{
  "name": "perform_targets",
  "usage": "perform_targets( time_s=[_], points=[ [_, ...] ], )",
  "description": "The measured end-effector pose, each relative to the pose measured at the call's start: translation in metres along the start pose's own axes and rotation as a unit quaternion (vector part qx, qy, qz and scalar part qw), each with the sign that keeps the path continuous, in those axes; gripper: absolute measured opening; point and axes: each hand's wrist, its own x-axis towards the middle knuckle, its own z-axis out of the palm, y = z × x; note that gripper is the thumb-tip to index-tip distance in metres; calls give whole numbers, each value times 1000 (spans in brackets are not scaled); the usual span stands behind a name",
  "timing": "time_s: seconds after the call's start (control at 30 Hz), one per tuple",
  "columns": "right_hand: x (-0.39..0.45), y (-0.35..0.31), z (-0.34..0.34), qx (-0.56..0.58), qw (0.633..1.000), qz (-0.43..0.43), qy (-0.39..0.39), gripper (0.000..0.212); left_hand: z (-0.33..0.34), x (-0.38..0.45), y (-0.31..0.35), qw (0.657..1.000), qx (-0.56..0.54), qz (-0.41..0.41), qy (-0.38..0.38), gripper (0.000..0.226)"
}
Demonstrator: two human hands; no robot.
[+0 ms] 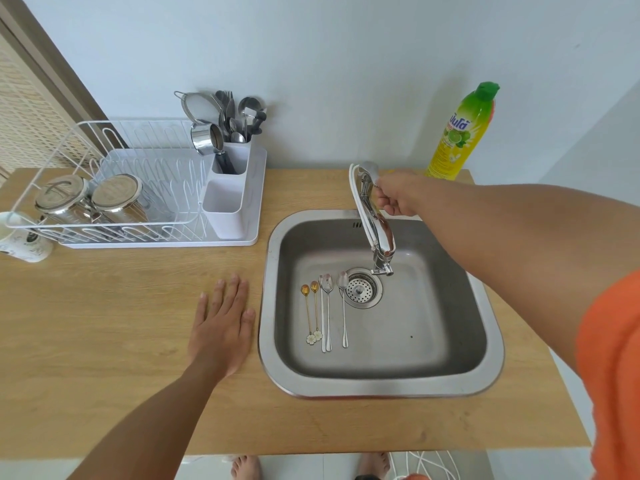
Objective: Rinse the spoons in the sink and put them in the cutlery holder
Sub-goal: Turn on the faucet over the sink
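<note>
Several spoons lie side by side on the left of the steel sink (381,386) floor: two small gold spoons (310,311) with flower ends and three long silver spoons (327,313), beside the drain strainer (362,288). My right hand (394,197) grips the chrome faucet (375,230) by its handle at the sink's back rim. No water shows at the spout. My left hand (223,323) rests flat, fingers straight, on the wooden counter just left of the sink. The white cutlery holder (227,202) stands at the dish rack's right end; its back compartment holds utensils.
A white wire dish rack (114,188) on a tray holds two steel jars with lids. A white mug (20,237) stands at the far left edge. A yellow-green dish soap bottle (457,133) stands behind the sink against the wall.
</note>
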Motion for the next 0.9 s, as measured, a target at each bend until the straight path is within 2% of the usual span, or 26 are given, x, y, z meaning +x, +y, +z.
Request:
perform_targets(
  time_s=[0.57,0.9],
  points=[
    [1,0,-7,42,998,-14,41,21,-1,0,0,1000,-1,-2,-1,64],
    [1,99,-13,17,997,62,45,21,0,1,0,1000,-2,-2,0,65]
  ],
)
